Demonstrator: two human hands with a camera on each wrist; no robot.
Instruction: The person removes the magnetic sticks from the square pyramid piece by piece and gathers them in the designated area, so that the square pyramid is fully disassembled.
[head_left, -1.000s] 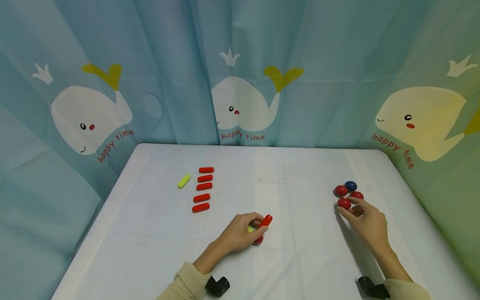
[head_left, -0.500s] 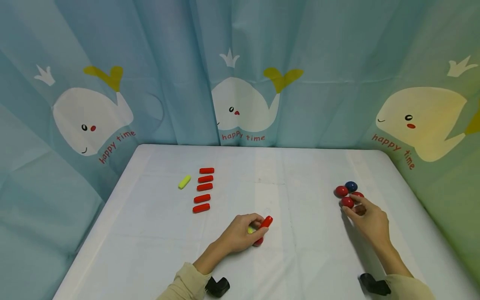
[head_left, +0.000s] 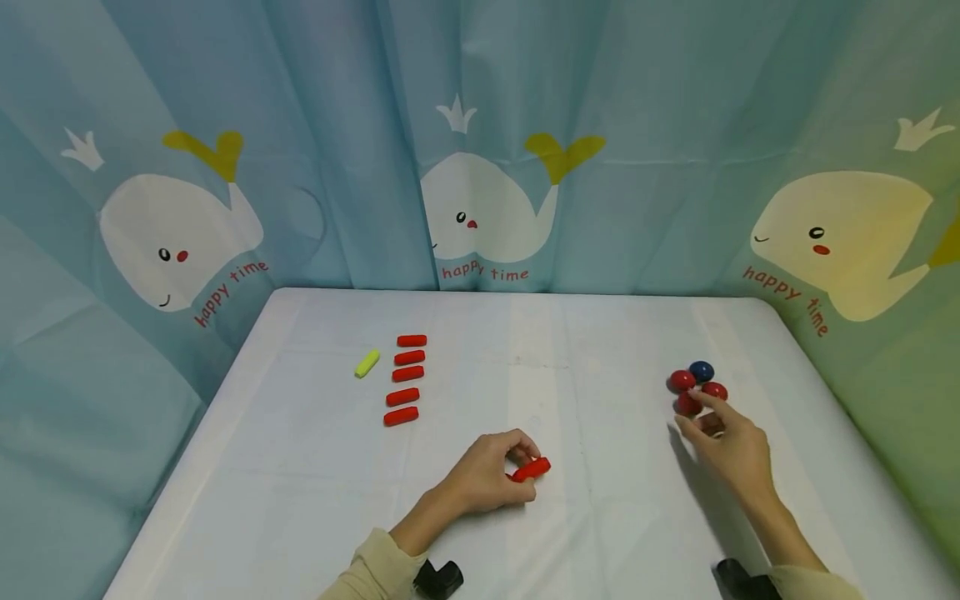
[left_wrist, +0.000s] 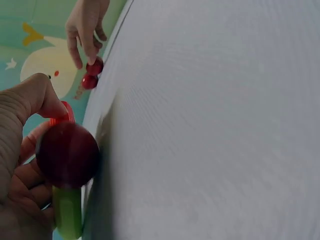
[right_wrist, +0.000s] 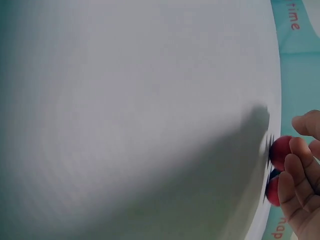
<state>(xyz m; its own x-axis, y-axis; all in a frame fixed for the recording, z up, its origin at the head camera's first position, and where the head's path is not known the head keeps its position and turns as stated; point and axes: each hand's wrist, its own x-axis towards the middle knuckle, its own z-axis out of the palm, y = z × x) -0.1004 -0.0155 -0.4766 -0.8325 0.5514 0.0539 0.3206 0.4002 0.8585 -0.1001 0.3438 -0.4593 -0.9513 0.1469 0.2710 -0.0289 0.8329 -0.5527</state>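
Note:
My left hand pinches a short red stick between thumb and fingers, close over the white table. In the left wrist view, a dark red ball and a yellow-green stick also sit in that hand; the head view hides the green one. At the right, my right hand reaches to the nearest red ball, index fingertip over its top and thumb apart from it. Around that ball lie two more red balls and a blue ball.
Several red sticks lie in a column at the left of the table, with a yellow-green stick beside them. A whale-printed curtain hangs behind the table. Black wrist devices show at both sleeves.
The red stick in my left hand has turned flatter, and its ball and yellow-green stick have dropped from the head view. My right fingers have loosened round the red ball, which shifted slightly left.

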